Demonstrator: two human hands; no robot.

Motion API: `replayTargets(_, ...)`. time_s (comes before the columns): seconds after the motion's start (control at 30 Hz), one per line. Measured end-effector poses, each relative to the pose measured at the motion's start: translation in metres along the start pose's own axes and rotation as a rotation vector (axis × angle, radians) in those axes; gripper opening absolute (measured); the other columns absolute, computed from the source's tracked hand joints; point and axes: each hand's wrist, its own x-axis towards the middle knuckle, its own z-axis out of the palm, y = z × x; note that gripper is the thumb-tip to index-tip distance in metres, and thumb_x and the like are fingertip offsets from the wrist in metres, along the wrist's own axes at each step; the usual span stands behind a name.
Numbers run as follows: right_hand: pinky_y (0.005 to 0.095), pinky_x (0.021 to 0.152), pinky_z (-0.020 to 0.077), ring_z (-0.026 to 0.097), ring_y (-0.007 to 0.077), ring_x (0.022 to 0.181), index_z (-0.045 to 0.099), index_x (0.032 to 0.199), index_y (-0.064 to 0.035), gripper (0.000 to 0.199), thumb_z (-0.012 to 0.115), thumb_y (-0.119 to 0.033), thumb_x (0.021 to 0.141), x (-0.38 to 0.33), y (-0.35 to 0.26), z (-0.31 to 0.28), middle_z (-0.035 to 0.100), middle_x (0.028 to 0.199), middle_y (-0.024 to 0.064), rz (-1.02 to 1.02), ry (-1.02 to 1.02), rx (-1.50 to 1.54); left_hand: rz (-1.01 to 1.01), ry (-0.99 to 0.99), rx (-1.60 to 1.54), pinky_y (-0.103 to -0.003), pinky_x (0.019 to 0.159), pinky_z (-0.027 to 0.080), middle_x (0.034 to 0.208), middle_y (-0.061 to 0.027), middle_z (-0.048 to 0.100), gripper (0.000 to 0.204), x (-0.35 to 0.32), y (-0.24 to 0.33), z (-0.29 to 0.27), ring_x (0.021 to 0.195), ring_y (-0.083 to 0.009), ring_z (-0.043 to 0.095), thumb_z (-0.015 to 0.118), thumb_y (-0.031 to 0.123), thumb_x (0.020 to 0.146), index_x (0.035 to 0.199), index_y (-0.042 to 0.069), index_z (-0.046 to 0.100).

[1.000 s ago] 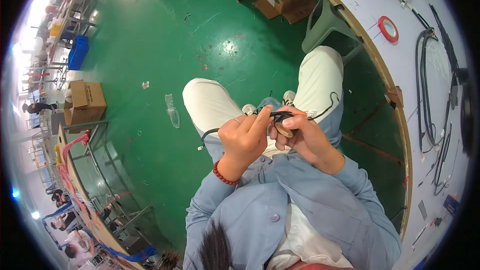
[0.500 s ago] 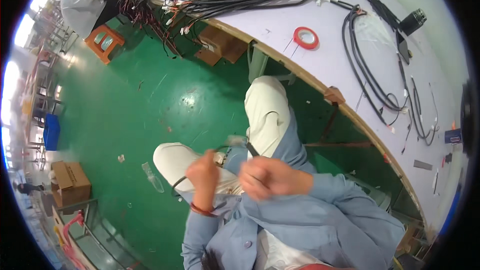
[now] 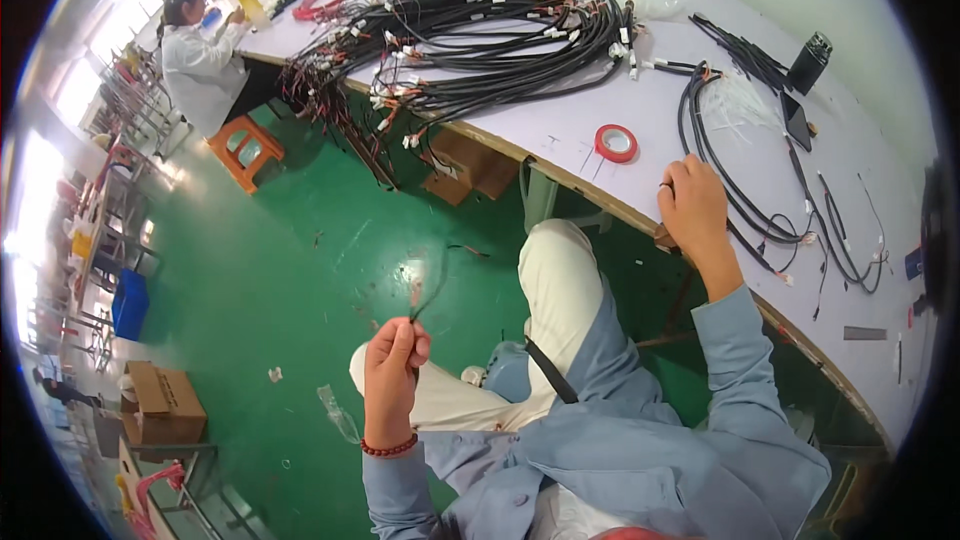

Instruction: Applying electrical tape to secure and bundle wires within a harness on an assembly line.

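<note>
My left hand (image 3: 392, 365) is closed in a pinch on a thin dark cable (image 3: 414, 312) above my lap. The cable's free end spreads into fine wires, partly blurred, over the floor. A thicker black cable section (image 3: 550, 370) lies across my thigh; whether it joins the held one is hidden. At the table's front edge, my right hand (image 3: 694, 205) has its fingers curled down against the top. What they hold, if anything, is hidden. Beside it lie looped black cables (image 3: 705, 125) with connector ends, and a red tape roll (image 3: 616, 143).
A big heap of black cable harnesses (image 3: 540, 60) covers the table's far part, its wire ends hanging over the edge. White cable ties (image 3: 735, 105), a black cylinder (image 3: 810, 62) and a steel ruler (image 3: 865, 333) lie rightward. A co-worker (image 3: 200, 65) sits far left by an orange stool (image 3: 245, 152).
My right hand has left the cable and moved right and away to the table edge. My left hand keeps the cable, its wire end now pointing up. The view has tilted up.
</note>
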Motion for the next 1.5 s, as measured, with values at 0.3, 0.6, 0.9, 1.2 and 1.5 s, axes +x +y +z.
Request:
replayTargets(0.3,0.0404,0.095,0.0339,0.046,0.0303,0.110,0.053,0.116,-0.0052,0.050,0.067,-0.026,0.072,-0.003,-0.102,-0.039,0.050,0.114,0.0127,-0.205,0.057,0.524,0.409,-0.052,-0.405,-0.019,0.053,0.032,0.078,-0.0017,0.053,0.011,0.010,0.026,0.020,0.058,-0.0075,0.040,0.048,0.014,0.096,0.101,0.005,0.052)
replayTargets(0.6,0.0309,0.076,0.0448,0.056,0.0161,0.084,0.052,0.117,-0.0041,0.035,0.059,-0.024,0.089,-0.077,-0.209,0.026,0.058,0.095,0.0084,-0.488,-1.300,1.573,0.863,-0.043,-0.600,-0.026,0.076,0.048,0.093,-0.0031,0.051,0.011,-0.019,0.120,-0.019,0.079,-0.0124,0.051,0.048,0.011,0.095,0.104,0.006,0.050)
replayTargets(0.9,0.0447,0.076,0.0468,0.055,0.0276,0.080,0.060,0.110,-0.0108,0.034,0.061,-0.009,0.076,0.089,-0.076,-0.090,0.054,0.082,0.0087,-0.867,0.373,0.178,0.899,-0.117,-0.221,-0.025,0.085,0.047,0.110,-0.0046,0.054,0.025,0.022,0.163,-0.075,0.102,-0.0119,0.052,0.047,0.016,0.095,0.118,0.004,0.049)
replayTargets(1.2,0.0337,0.080,0.0485,0.063,0.0191,0.083,0.068,0.099,-0.0063,0.033,0.048,0.005,0.075,0.237,0.065,-0.005,0.068,0.089,0.0090,-0.387,0.056,0.584,-0.072,-0.346,-0.154,-0.036,0.088,0.048,0.119,-0.0123,0.056,0.034,0.227,0.029,0.022,0.104,-0.0239,0.056,0.050,0.016,0.094,0.123,-0.002,0.047)
replayTargets(1.5,0.0366,0.064,0.0508,0.065,0.0238,0.074,0.068,0.091,-0.0055,0.031,0.063,-0.031,0.075,0.175,0.181,0.020,0.066,0.087,0.0115,0.519,-0.322,0.077,-0.381,-0.216,0.052,-0.030,0.079,0.051,0.103,-0.0094,0.063,0.024,0.134,-0.038,0.019,0.086,-0.0153,0.061,0.050,0.014,0.094,0.114,0.002,0.054)
